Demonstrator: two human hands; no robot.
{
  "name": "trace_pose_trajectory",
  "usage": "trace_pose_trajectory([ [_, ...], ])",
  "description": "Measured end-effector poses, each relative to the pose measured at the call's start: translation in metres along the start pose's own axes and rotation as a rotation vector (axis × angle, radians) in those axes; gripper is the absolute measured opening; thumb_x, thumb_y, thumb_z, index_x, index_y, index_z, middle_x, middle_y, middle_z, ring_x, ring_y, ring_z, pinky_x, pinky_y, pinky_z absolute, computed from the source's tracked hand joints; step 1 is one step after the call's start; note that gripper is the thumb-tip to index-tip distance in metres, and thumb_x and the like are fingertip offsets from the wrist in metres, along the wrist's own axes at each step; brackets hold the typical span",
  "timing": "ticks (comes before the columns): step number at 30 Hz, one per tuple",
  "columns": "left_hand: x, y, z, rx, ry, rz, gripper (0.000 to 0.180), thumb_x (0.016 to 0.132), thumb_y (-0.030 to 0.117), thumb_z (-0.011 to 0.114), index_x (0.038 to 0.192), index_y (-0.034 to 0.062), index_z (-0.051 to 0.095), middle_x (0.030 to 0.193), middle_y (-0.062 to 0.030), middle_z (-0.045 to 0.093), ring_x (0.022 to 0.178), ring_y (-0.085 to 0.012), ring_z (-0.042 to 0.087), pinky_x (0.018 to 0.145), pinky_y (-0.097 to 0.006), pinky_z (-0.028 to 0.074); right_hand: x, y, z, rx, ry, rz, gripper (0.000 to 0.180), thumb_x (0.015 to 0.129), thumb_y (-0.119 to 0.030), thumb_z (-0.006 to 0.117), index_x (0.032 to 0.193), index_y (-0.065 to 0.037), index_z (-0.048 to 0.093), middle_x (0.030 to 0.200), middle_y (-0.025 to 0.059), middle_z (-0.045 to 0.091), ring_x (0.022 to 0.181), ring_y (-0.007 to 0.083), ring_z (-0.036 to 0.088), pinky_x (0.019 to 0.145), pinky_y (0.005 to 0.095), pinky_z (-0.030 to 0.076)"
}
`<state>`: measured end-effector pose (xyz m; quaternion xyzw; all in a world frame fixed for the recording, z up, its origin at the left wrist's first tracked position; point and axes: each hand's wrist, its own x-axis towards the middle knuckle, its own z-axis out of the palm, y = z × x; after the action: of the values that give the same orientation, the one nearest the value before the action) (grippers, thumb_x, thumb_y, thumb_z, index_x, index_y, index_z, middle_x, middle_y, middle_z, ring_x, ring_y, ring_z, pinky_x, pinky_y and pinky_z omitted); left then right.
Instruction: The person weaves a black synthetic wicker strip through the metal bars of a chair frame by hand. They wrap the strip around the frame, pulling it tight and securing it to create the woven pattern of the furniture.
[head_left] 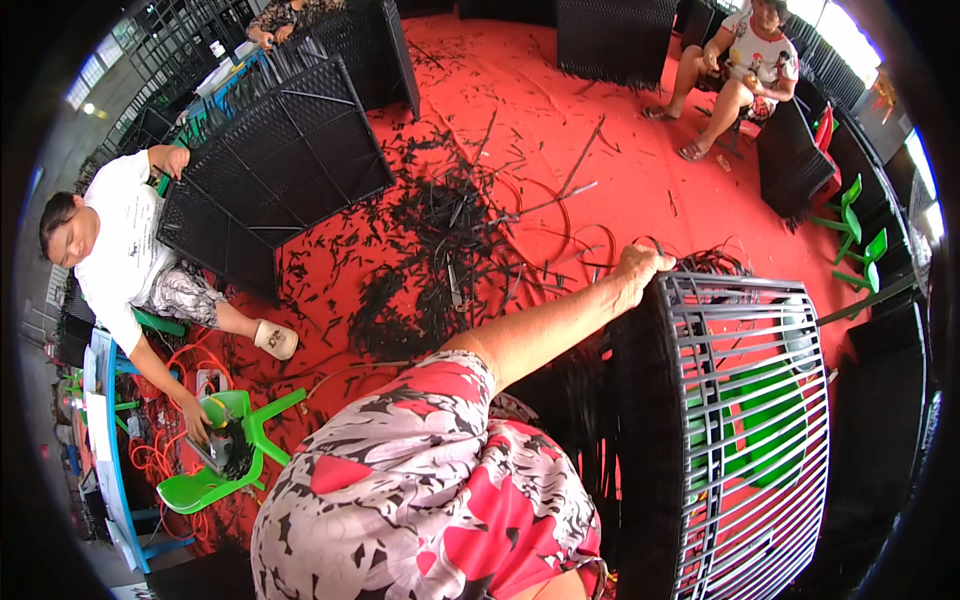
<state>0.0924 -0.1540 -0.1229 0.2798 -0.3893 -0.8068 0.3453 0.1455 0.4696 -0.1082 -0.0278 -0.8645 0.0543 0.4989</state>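
My left arm, in a floral sleeve, stretches up and to the right. My left hand [640, 270] is closed at the far left corner of a black box-like frame [755, 283]. Many parallel bars span the frame's upper side, and a dark band of weaving crosses them. Beneath the bars shows a green plastic chair [770, 425]. Dark strips hang along the frame's near left side. A thin black strip loops by my fingers, but I cannot tell whether they hold it. At the lower edge a little bare skin shows below the floral cloth; my right hand is out of sight.
Black strip scraps [440, 215] litter the red floor covering [540, 90]. To the left, a co-worker steadies a woven panel [285, 155] and reaches to a green chair [205, 490]. Another person [755, 60] sits at the far right. Small green chairs [850, 215] stand by the right edge.
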Motion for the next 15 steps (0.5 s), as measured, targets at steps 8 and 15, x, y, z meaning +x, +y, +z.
trace_pose_trajectory([
  [8,-0.009,0.012,0.008,-0.002,0.023,-0.003,0.019,0.066,0.01,0.071,0.058,0.0105,0.053,0.058,-0.001,0.054,0.058,-0.0135,0.051,0.059,-0.029,0.041,-0.008,0.001,0.004,-0.006,0.029,0.068,0.035,0.09,-0.017,0.038,0.089,0.003,0.066,0.087,0.0148,0.065,0.079,0.0241,0.061,0.072,0.0327,0.048],
  [15,-0.005,0.009,-0.004,-0.118,0.122,-0.039,0.012,0.069,0.009,0.067,0.063,0.0055,0.058,0.061,-0.006,0.056,0.057,-0.0177,0.051,0.057,-0.031,0.04,-0.014,-0.002,0.004,0.001,0.026,0.088,0.035,0.089,-0.018,0.037,0.089,0.004,0.066,0.089,0.0154,0.065,0.081,0.0242,0.062,0.074,0.0327,0.048],
])
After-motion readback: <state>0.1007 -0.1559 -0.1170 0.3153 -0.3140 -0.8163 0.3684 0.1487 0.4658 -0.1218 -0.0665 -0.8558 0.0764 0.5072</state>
